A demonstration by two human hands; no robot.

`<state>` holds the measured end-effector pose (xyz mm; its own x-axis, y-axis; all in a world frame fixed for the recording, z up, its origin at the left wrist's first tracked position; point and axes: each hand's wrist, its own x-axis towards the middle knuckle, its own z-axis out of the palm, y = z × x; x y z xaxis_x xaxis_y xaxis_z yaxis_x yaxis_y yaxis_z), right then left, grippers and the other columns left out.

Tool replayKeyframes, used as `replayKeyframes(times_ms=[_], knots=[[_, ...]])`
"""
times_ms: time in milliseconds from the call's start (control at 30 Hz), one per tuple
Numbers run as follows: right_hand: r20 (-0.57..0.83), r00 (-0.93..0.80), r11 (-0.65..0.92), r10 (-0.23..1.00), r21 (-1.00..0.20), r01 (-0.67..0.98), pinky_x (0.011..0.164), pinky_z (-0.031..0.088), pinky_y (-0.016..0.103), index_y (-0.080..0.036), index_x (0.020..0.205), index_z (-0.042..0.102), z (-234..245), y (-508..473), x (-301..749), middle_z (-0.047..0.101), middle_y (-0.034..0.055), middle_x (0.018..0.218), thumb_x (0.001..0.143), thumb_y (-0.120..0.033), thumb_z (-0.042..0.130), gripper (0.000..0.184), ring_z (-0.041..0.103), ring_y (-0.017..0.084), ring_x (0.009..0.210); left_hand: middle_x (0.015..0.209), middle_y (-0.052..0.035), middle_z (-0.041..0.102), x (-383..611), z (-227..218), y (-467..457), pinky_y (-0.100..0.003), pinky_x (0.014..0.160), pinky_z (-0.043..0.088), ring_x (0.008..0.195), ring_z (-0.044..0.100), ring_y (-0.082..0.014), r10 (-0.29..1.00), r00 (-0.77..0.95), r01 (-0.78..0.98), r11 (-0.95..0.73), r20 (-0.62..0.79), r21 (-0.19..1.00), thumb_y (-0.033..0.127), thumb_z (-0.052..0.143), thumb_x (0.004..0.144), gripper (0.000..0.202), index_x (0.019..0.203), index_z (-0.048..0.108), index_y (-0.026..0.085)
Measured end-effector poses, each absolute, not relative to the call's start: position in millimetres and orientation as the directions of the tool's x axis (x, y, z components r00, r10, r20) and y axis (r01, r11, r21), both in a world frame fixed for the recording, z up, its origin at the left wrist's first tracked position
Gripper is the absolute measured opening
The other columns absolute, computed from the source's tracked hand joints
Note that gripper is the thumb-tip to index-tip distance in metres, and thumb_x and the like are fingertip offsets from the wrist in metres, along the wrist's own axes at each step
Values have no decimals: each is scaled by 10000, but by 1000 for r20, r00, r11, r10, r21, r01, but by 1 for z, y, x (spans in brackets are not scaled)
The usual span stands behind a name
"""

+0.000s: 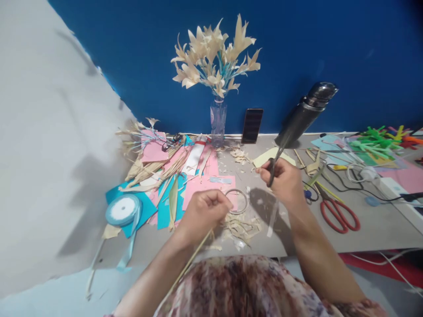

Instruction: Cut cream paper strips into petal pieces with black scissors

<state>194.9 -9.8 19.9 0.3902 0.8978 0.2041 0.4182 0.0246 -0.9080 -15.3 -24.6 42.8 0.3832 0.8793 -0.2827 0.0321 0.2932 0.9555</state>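
Note:
My left hand point(203, 211) is closed in a pinch on a thin pale straw stick point(190, 264) that slants down toward my body. Over the table's middle, my right hand point(284, 181) is closed round the handles of dark scissors point(276, 164), blades pointing up and away. A metal ring point(237, 201) lies between the two hands on a pink sheet point(206, 185). Pale leaf trimmings point(241, 226) lie just below the ring.
A vase of pale leaf flowers point(216, 57) stands at the back, with a phone point(252, 125) and a dark bottle point(306, 112) beside it. Red-handled scissors point(337, 213) lie to the right. A blue ribbon spool point(123, 209) and coloured paper lie left. Cables run right.

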Motion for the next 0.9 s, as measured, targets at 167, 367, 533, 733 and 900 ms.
replayKeyframes(times_ms=[167, 367, 533, 733, 900], knots=[[73, 143, 35, 987, -968, 250, 622, 485, 270, -196, 775, 638, 21, -22, 184, 717, 34, 762, 700, -208, 669, 82, 635, 174, 679, 407, 60, 477, -14, 36, -17, -179, 342, 231, 309, 318, -37, 882, 344, -86, 371, -322, 925, 320, 735, 660, 212, 628, 602, 158], [35, 82, 18, 996, -980, 200, 588, 484, 273, -201, 723, 639, 24, -31, 166, 675, 21, 703, 708, -225, 706, 73, 615, 169, 635, 411, 68, 450, -12, 33, -17, -177, 356, 235, 331, 322, -33, 916, 261, -89, 338, -305, 937, 339, 754, 655, 235, 639, 619, 147], [25, 76, 11, 997, -984, 179, 538, 459, 250, -210, 774, 618, 19, -31, 162, 624, -8, 672, 703, -230, 715, 122, 567, 144, 592, 442, 69, 460, -12, 29, -17, -183, 372, 213, 354, 313, -36, 941, 199, -67, 290, -272, 955, 345, 744, 682, 221, 763, 699, 143], [-19, 71, -23, 997, -998, 55, 536, 478, 271, -223, 931, 625, 19, -30, 153, 630, -13, 694, 756, -263, 693, 192, 589, 147, 551, 472, 54, 491, -9, 26, -21, -191, 394, 235, 387, 330, -51, 964, 179, 18, 195, -195, 981, 307, 678, 756, 168, 813, 742, 163], [160, 71, 127, 985, -932, 339, 618, 469, 281, -212, 839, 610, 23, -32, 152, 679, 21, 765, 735, -198, 662, 117, 604, 164, 640, 522, 21, 571, -7, 29, -25, -196, 424, 282, 432, 402, -70, 966, 198, 71, 153, -164, 986, 302, 705, 752, 144, 772, 754, 168]])
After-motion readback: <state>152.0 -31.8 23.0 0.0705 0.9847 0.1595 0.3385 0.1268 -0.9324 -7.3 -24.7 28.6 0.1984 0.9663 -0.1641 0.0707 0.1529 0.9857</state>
